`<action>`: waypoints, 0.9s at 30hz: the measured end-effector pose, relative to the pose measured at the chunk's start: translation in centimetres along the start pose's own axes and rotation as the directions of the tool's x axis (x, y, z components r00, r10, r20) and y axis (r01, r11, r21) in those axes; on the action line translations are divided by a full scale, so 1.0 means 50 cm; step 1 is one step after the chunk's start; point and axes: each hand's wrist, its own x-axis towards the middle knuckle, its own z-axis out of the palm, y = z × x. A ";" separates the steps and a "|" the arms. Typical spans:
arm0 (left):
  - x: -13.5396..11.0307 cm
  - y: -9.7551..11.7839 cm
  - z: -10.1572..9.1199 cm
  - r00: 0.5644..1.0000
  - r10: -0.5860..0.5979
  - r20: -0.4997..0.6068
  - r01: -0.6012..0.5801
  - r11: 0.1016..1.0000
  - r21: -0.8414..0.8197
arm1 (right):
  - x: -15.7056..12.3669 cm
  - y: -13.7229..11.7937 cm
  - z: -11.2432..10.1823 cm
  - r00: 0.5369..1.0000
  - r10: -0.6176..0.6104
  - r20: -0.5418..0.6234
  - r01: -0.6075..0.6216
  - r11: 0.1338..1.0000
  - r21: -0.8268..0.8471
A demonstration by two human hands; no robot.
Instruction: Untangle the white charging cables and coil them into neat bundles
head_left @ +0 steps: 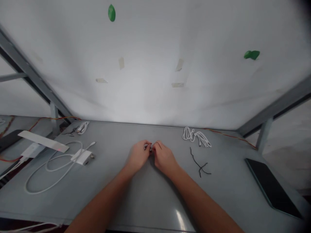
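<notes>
Fingers of the left hand (138, 157) and the right hand (165, 158) are curled in and pinch a tiny silver and dark thing (150, 147) between them. The hands nearly touch, and the thing sits right in the middle, held up over a smooth gray surface (145, 200). It looks like a small bundle with shiny bits, but it is so small and so hidden by the fingers that I cannot be sure what it is.

To do this well, it seems best to keep the fingertips close and firm, with both hands near each other and the wrists steady, so the tiny thing does not slip.

To the left lie a long white cable (48, 171) in big loops and a white plug block (82, 157). A flat white strip (43, 141) rests past them, and a small white coil of cord (82, 127) lies at the back. To the right are a bunched white cord (195, 136), a thin black wire (198, 165), and a flat black tablet (272, 187).
</notes>
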 end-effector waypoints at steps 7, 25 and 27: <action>-0.018 -0.008 0.008 0.985 0.170 -0.024 -0.168 0.982 0.086 | 0.000 -0.004 -0.020 0.998 -0.027 0.060 0.029 0.999 -0.039; -0.031 0.022 0.003 0.946 0.318 0.061 -0.322 0.907 0.271 | 0.007 0.009 -0.028 0.982 0.120 -0.148 -0.119 0.993 0.017; -0.033 0.021 0.007 0.938 0.344 0.042 -0.340 0.892 0.296 | 0.009 0.005 -0.029 0.970 0.146 -0.193 -0.138 0.989 0.057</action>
